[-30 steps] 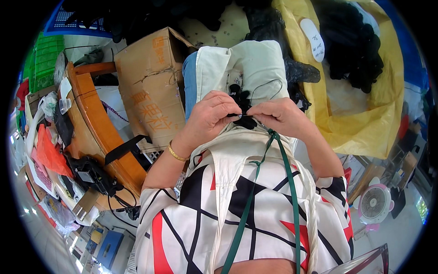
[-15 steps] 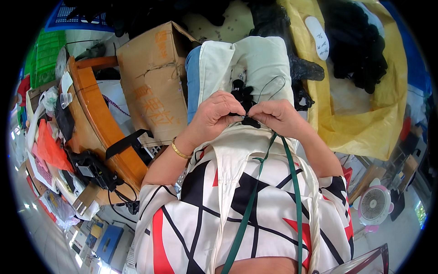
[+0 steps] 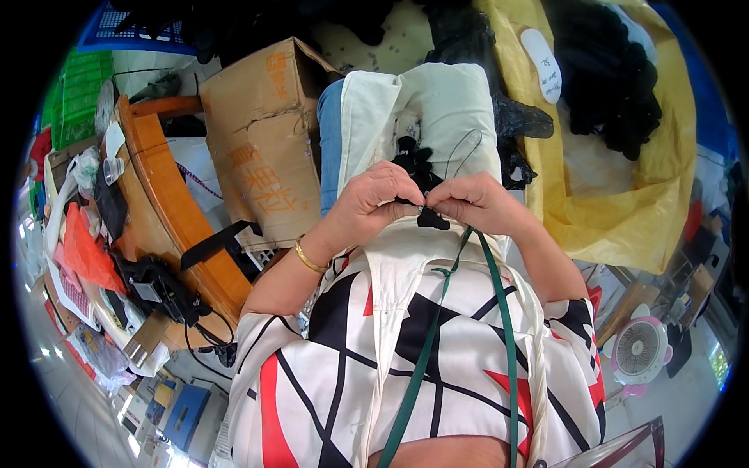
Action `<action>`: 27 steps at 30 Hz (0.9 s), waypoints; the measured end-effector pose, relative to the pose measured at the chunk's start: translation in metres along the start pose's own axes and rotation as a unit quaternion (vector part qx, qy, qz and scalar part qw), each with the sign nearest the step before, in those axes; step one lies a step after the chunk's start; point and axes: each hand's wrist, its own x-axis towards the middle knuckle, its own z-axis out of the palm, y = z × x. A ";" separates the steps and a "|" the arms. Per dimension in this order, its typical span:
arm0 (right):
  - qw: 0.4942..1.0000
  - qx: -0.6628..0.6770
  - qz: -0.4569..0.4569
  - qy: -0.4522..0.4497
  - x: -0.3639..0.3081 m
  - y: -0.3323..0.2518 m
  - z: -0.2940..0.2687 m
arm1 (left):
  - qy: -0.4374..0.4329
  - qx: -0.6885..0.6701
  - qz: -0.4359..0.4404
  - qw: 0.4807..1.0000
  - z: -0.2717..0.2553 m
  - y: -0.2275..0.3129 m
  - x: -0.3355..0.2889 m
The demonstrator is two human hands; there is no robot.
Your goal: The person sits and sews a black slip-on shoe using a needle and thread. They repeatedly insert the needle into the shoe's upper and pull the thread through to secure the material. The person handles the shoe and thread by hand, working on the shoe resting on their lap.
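Observation:
Over my lap, my left hand and my right hand meet fingertip to fingertip, both pinched closed. Between them is a small black fabric piece, part of it hanging just below the fingertips. A thin dark thread loops up from near my right hand. Just beyond the fingers, more small black pieces lie on the pale apron cloth over my legs. My fingers hide much of the held piece, and its exact kind does not show.
An open cardboard box stands left of my legs, beside a curved wooden chair. To the right, a yellow bag holds dark fabric and a white insole-shaped card. Farther right is a small fan. Green apron straps hang at my front.
Both hands have shifted slightly, and the black piece now shows more below my fingertips. The thread loop has changed shape a little.

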 end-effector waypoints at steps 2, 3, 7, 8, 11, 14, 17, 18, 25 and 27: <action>1.000 0.015 -0.005 -0.007 0.000 0.003 -0.001 | -0.003 -0.016 -0.013 1.000 0.001 -0.001 0.000; 1.000 0.018 -0.006 -0.010 -0.001 0.002 -0.003 | -0.004 -0.019 -0.012 1.000 0.001 -0.001 0.000; 0.999 0.026 -0.024 -0.018 0.001 0.003 -0.002 | -0.012 -0.026 -0.003 1.000 -0.001 -0.004 -0.003; 0.999 0.026 -0.033 -0.017 0.001 0.003 -0.001 | -0.016 -0.026 0.003 1.000 -0.002 -0.004 -0.003; 0.999 0.020 -0.023 -0.018 -0.001 0.010 -0.003 | -0.023 -0.015 -0.001 1.000 -0.003 0.003 0.006; 0.998 -0.005 -0.066 0.010 -0.005 0.016 0.011 | -0.016 -0.004 0.001 1.000 0.004 0.011 0.000; 0.996 -0.021 -0.090 0.007 0.000 0.012 0.014 | -0.016 0.024 0.008 1.000 0.002 0.009 -0.001; 0.996 0.070 0.024 -0.041 0.000 -0.005 0.010 | -0.016 0.030 0.004 0.999 0.001 0.014 0.001; 0.998 0.053 0.023 0.001 -0.002 0.000 0.008 | -0.004 0.027 -0.062 0.998 0.009 0.011 -0.002; 0.999 -0.007 -0.035 0.014 0.001 0.005 0.010 | -0.006 0.037 -0.080 0.996 0.010 0.015 -0.003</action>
